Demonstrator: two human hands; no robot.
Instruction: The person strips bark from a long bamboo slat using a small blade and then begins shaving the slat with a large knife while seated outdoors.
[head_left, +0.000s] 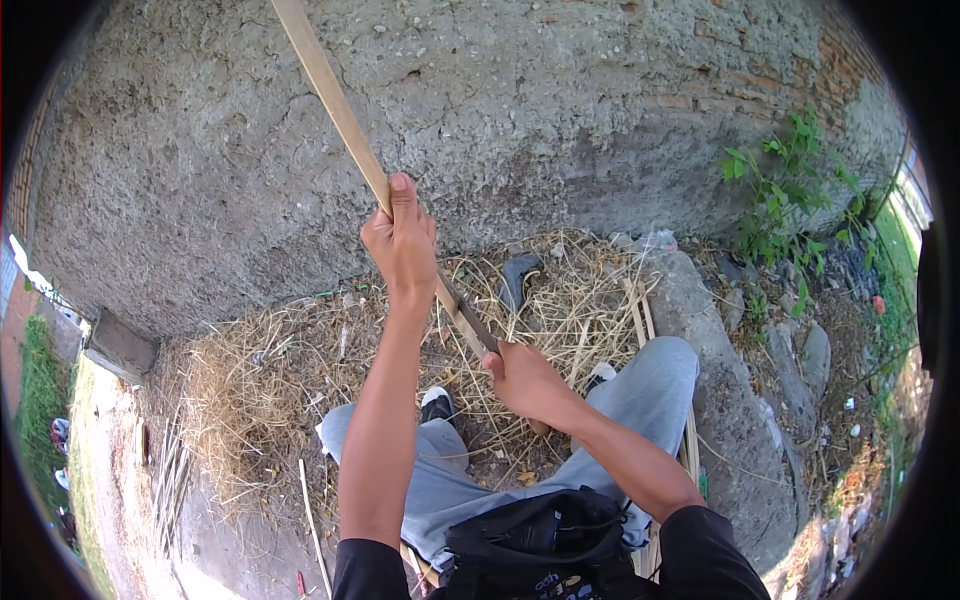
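My left hand (400,245) is closed around a long, pale strip of split wood or bamboo (335,100), thumb pointing up along it. The strip runs from the top of the view down between my knees. Lower down, my right hand (530,383) is wrapped around a knife; its dark blade (477,325) lies along the strip's lower part, touching or nearly touching it. A bit of the knife's brown handle shows below my fist. The strip's lower end is hidden by my right hand.
Thin shavings (245,385) cover the ground around my feet. A rough wall (480,130) rises ahead. At right are a concrete ledge (690,300) and a green plant (795,180). Cut strips (172,480) lie at left. A black bag (540,535) rests at my lap.
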